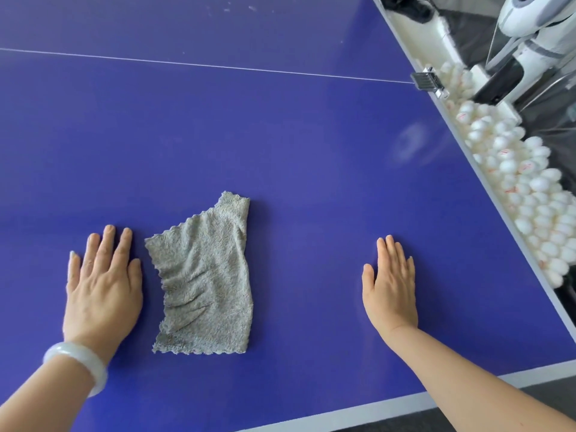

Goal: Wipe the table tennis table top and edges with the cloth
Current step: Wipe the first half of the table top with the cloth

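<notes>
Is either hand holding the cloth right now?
No: the left hand and right hand both lie flat on the table, with the cloth untouched between them.

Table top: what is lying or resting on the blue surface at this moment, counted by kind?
grey cloth: 1
open hands: 2 (left hand, right hand)
Total: 3
The white balls lie off to the side, too many to count.

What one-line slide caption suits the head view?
Flat on the blue table tennis table: left hand and right hand, the grey cloth lying between them, white balls heaped alongside.
</notes>
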`<action>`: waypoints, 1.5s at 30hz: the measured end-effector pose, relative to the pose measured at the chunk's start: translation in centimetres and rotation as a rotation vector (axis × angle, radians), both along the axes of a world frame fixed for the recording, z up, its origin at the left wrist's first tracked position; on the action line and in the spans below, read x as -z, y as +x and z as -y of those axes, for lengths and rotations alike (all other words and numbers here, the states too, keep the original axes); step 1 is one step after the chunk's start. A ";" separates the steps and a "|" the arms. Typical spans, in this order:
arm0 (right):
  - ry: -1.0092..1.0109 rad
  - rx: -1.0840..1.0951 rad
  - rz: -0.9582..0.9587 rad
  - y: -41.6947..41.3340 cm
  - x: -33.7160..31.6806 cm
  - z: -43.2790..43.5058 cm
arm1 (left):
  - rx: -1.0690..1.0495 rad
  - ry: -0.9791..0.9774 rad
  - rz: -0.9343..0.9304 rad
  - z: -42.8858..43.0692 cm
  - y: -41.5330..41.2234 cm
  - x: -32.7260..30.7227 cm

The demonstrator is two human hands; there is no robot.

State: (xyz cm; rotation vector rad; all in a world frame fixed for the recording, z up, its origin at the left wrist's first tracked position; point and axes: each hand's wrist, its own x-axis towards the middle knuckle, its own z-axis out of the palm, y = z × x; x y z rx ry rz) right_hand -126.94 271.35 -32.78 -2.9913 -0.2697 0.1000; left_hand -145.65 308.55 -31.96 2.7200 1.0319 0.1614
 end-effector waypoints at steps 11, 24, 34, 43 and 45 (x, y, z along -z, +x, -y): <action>0.155 0.027 -0.100 -1.0 -2.0 -7.1 | -0.007 -0.024 0.005 0.2 0.1 -0.4; 0.090 -0.741 -0.087 -11.0 -1.4 -20.6 | -0.003 -0.022 -0.038 -0.1 0.2 -0.5; 0.098 -0.887 -0.034 -15.6 -2.1 -21.1 | 0.016 -0.199 0.010 -1.4 -0.2 -1.2; 0.208 -1.062 -0.337 -24.8 -3.1 -23.1 | -0.436 -0.459 0.057 -0.5 -16.6 -5.9; 0.287 -1.086 -0.500 -27.2 -4.3 -24.2 | -0.691 -0.612 0.084 -0.1 -22.8 -6.8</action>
